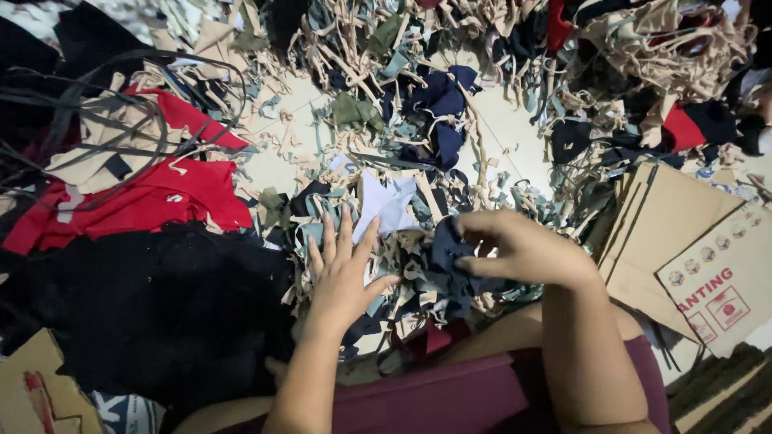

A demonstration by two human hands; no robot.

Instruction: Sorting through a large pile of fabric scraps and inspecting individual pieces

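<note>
Head view looks down on a heap of fabric offcuts spread over a pale floor (515, 128). My left hand (344, 269) lies flat with fingers spread wide, palm down on the mixed scraps (402, 273) of beige, grey-green and dark cloth near the middle, holding nothing. My right hand (523, 251) is curled narrow, thumb and fingers pinched on a navy scrap (446, 261) that sits at the near-right edge of that same heap, just left of the knuckles and touching the fingertips.

I judge the step in hand to be sorting: one piece is being picked out while the other hand steadies the heap. The next move, as I read it, calls for lifting the navy piece free of the beige strips tangled round it without dragging them along, so the flat hand would need to keep pressing down.

To the left lies red cloth (161, 197), and nearer than it a broad black cloth (153, 313). A white piece (386, 205) sits just beyond the left fingertips. Flattened cardboard (683, 241) lies to the right, well apart from the pinch. More navy pieces (438, 104) lie farther off.
</note>
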